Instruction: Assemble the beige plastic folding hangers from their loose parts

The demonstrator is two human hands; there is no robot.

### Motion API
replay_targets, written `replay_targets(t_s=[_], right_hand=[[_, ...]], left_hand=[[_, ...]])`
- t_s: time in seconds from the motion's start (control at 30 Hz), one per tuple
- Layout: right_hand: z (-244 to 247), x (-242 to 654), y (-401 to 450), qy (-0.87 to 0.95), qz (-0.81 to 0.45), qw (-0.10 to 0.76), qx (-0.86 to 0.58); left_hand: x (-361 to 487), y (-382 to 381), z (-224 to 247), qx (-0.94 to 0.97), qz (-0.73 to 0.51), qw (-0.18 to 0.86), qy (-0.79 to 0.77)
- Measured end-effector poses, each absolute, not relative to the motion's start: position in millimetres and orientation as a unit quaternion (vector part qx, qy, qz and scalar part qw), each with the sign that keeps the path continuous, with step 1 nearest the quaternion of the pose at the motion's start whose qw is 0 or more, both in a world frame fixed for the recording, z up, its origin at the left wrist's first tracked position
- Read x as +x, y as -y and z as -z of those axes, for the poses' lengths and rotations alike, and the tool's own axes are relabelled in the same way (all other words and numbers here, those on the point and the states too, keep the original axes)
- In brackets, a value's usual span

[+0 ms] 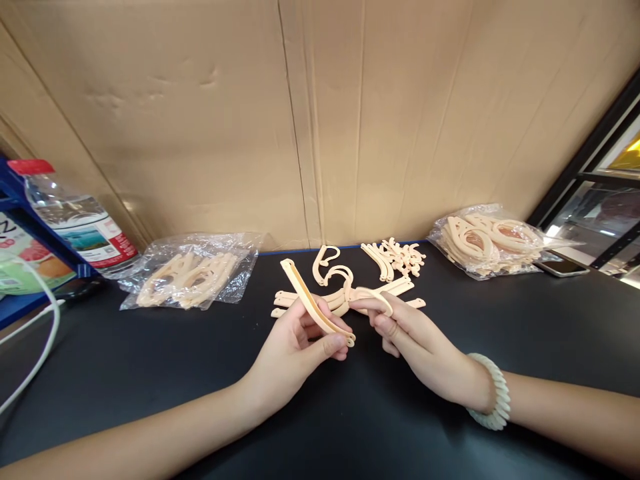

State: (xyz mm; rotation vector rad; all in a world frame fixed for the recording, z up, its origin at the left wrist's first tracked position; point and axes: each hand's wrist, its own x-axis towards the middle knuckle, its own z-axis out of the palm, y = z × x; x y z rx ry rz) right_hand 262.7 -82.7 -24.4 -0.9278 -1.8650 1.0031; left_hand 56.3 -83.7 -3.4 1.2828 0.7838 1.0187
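Observation:
My left hand (pixel 293 343) is closed around a beige plastic folding-hanger arm (pixel 306 297), its long end slanting up and left. The lower end, with small round holes, sticks out past my thumb and fingertips. My right hand (pixel 420 340) is closed on a curved beige hanger hook (pixel 376 294), which loops over the fingers; part of it is hidden. The hands are apart. Just behind them, several more hanger arms (pixel 400 287) lie on the black table, partly covered by my hands. Loose hooks (pixel 319 267) lie farther back.
A pile of small beige pieces (pixel 406 259) lies at the back. Clear bags of hanger parts rest at left (pixel 187 279) and right (pixel 473 243). A bottle (pixel 83 223) and white cable (pixel 53 320) are on the left, a phone (pixel 563 265) on the right. Cardboard (pixel 225 120) stands behind.

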Motion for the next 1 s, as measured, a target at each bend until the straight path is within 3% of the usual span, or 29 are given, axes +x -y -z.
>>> replay_targets(t_s=[0.23,0.47,1.0], right_hand=[[19.5,257.4,79.9,0.643,-0.519,0.438,-0.354],[11.7,258.2,79.5,0.616,-0.525,0.470,-0.352],[9.6,256.8,81.9,0.615,-0.608,0.374,-0.336]], left_hand=[[56.3,84.4,3.3,0.567,-0.437,0.601,-0.355],[54.8,82.7,8.1,0.579,-0.444,0.579,-0.364],[54.4,88.8,4.3,0.607,-0.416,0.570,-0.365]])
